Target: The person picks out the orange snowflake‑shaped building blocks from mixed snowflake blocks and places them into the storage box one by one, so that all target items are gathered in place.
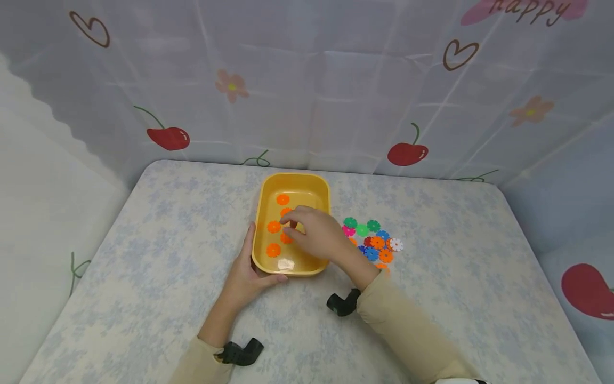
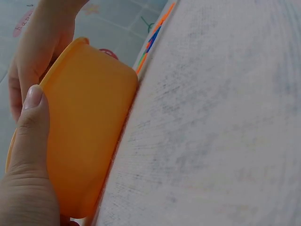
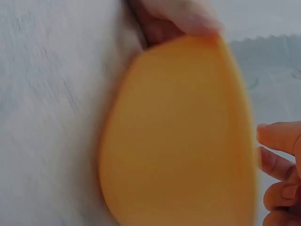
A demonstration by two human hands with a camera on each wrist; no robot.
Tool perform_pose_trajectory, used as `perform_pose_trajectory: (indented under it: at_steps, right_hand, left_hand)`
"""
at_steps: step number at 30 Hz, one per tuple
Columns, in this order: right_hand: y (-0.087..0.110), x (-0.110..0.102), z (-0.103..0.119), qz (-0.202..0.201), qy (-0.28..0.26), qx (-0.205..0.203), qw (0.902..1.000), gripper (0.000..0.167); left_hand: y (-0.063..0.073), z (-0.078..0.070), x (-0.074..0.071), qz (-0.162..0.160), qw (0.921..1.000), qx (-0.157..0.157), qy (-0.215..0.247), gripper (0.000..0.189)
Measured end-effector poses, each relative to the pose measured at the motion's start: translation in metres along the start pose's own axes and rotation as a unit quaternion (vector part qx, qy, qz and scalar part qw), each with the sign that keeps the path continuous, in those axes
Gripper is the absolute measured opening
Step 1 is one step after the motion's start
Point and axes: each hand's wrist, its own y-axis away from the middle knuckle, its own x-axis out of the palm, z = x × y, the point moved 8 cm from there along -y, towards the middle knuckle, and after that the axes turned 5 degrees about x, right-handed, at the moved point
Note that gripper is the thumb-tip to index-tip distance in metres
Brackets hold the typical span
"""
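A yellow plastic tray (image 1: 307,196) sits on the table with several orange snowflake discs (image 1: 273,250) lying flat inside. My left hand (image 1: 242,280) holds its near left corner, thumb along the near wall and fingers along the left side. In the left wrist view, that thumb (image 2: 30,127) presses against the tray's outer wall (image 2: 89,122). Over the tray's middle hovers my right hand (image 1: 318,232), thumb and forefinger bent and parted, partly covering the discs. In the right wrist view no disc shows between those fingers (image 3: 282,136).
Right of the tray lies a loose pile of snowflake discs (image 1: 371,254) in blue, green, orange, red, pink and white, partly behind my right forearm. The table (image 1: 455,256) has a pale floral cover. A printed curtain (image 1: 307,106) hangs along its back edge.
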Motion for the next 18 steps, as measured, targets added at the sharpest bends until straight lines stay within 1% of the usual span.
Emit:
perform_pose_trajectory:
  at_steps: [3, 5, 8, 10, 12, 15, 18]
  right_hand:
    - [0.012, -0.022, -0.019, -0.024, -0.007, 0.023, 0.9994, 0.022]
    - [0.022, -0.033, -0.037, -0.032, -0.010, 0.040, 0.9987, 0.024]
    - [0.036, -0.040, -0.066, -0.021, -0.008, 0.075, 0.9969, 0.028]
    - [0.045, -0.038, -0.086, 0.002, 0.000, 0.107, 0.9943, 0.031]
    - [0.053, -0.031, -0.101, 0.033, 0.014, 0.127, 0.9913, 0.033]
    - [0.064, -0.019, -0.117, 0.074, 0.035, 0.138, 0.9870, 0.038]
    - [0.071, -0.012, -0.126, 0.084, 0.045, 0.138, 0.9859, 0.042]
  left_hand:
    - [0.000, 0.001, 0.000, 0.001, 1.0000, 0.000, 0.004, 0.130]
    - [-0.001, 0.002, 0.001, 0.000, 1.0000, 0.005, 0.006, 0.131]
    - [-0.001, 0.001, 0.000, 0.000, 0.9999, 0.012, 0.012, 0.131]
    - [0.000, 0.001, 0.000, -0.002, 0.9998, 0.013, 0.014, 0.131]
    - [0.000, 0.001, 0.000, -0.001, 0.9998, 0.013, 0.017, 0.131]
    - [0.000, 0.001, 0.000, 0.000, 0.9997, 0.013, 0.022, 0.132]
    - [0.000, 0.001, 0.001, 0.001, 0.9996, 0.014, 0.023, 0.131]
